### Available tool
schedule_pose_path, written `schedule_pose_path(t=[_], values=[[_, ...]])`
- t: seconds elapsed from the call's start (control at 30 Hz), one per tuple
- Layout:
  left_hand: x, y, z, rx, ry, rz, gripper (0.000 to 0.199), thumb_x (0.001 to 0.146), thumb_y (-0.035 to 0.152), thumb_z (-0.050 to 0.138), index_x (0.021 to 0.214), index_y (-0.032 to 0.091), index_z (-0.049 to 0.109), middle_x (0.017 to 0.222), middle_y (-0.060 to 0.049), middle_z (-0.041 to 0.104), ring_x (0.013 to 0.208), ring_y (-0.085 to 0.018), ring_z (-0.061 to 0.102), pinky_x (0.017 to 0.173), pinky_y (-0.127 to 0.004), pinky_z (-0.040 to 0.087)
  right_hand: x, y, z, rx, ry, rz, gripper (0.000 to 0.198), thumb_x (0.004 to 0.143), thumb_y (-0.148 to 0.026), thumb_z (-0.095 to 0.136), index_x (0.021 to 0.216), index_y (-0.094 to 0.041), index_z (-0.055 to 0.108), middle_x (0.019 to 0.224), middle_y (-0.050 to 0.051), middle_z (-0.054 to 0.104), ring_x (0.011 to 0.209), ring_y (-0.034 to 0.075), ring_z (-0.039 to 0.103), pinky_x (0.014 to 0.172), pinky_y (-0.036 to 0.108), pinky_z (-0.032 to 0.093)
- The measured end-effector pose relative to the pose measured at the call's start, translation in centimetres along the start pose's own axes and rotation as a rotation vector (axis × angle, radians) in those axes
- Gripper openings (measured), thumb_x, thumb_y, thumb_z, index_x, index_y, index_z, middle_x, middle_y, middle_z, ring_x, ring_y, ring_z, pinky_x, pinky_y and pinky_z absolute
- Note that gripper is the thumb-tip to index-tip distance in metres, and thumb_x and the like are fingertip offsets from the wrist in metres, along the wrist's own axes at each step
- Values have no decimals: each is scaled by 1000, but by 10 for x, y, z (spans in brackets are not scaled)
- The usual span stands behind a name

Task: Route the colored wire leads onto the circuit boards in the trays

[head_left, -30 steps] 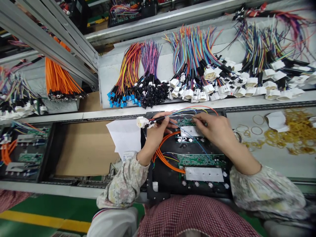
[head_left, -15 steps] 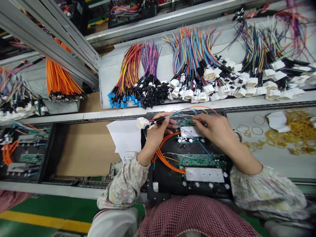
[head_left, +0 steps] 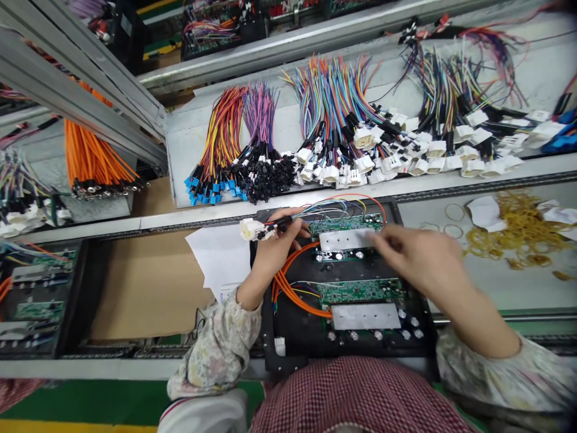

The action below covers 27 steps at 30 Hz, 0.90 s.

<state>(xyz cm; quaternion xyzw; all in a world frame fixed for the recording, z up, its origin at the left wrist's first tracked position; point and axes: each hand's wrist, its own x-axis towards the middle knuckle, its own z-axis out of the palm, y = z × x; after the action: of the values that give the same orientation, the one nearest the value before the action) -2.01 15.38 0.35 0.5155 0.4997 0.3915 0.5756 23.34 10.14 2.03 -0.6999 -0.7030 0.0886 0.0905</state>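
factory bench, grey shelf (head_left: 288,129) of coloured wire bundles across upper frame. left hand (head_left: 274,249) pinches black-sleeved harness with white plastic connector (head_left: 250,229), centre frame. right hand (head_left: 417,255), blurred, fingers loosely spread, has lifted off upper green circuit board (head_left: 345,224) since a second ago; wiring there looks seated. glossy orange cables (head_left: 293,288) loop over matte black tray (head_left: 297,328).

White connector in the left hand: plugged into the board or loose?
Loose. The white connector hangs out past the left hand, over white paper, clear of the board.

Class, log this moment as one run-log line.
left hand: holds wire harness | right hand: blurred, empty, above black tray | upper circuit board: wired
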Motion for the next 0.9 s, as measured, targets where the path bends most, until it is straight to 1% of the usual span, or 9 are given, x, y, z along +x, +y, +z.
schedule_pose_path(t=[0.07,0.17,0.27,0.37,0.5,0.67,0.73,0.8,0.9], values=[[3,5,-11,275,-54,195,25,95,36,62,118,28,66,108,-6,71,96,-21,69,75,-33,57,4,9,-2,110,137,126,45,95,-59,47,79,-24,71,58,3,64,50,18,53,51,31,30],[9,12,-27,719,-177,464,37,95,28,61,132,28,61,135,-9,62,120,-26,58,101,-46,47,14,11,4,299,135,100,37,96,-50,49,97,-23,74,73,4,72,56,17,59,58,31,40],[16,17,-36,1121,-323,499,51,96,23,57,146,28,49,149,-9,54,134,-30,48,106,-49,42,22,7,16,291,63,63,33,94,-43,50,101,-22,75,77,5,74,60,20,63,60,32,41],[20,18,-38,1383,-384,503,54,99,16,51,151,29,43,155,-7,50,144,-31,40,108,-50,39,26,3,25,275,43,76,31,92,-40,51,99,-21,75,76,6,74,62,21,65,60,33,41],[24,16,-41,1489,-447,557,54,100,11,44,152,27,42,157,-6,46,149,-32,34,113,-54,34,27,3,23,303,50,77,30,92,-40,51,96,-21,74,73,6,73,57,19,63,57,32,40],[29,15,-47,1457,-483,555,63,96,0,38,154,26,38,159,-6,43,152,-28,29,115,-54,33,27,4,17,351,36,69,29,91,-40,52,95,-21,73,75,5,74,55,18,61,55,31,40],[29,15,-47,1407,-477,514,56,99,7,39,153,25,39,159,-7,44,152,-28,30,116,-53,32,27,4,17,355,34,69,29,91,-40,51,94,-21,73,75,5,74,55,18,61,55,31,39],[27,16,-44,1350,-458,462,49,103,21,42,152,23,40,158,-9,44,152,-29,31,117,-55,30,27,5,18,343,34,61,30,91,-40,51,93,-21,73,73,5,73,54,18,60,54,31,39],[20,13,-36,1299,-426,432,60,101,42,50,154,19,35,161,-13,40,152,-33,27,121,-62,19,29,5,21,317,32,53,31,92,-41,50,94,-21,73,72,5,73,53,18,60,55,31,39]])
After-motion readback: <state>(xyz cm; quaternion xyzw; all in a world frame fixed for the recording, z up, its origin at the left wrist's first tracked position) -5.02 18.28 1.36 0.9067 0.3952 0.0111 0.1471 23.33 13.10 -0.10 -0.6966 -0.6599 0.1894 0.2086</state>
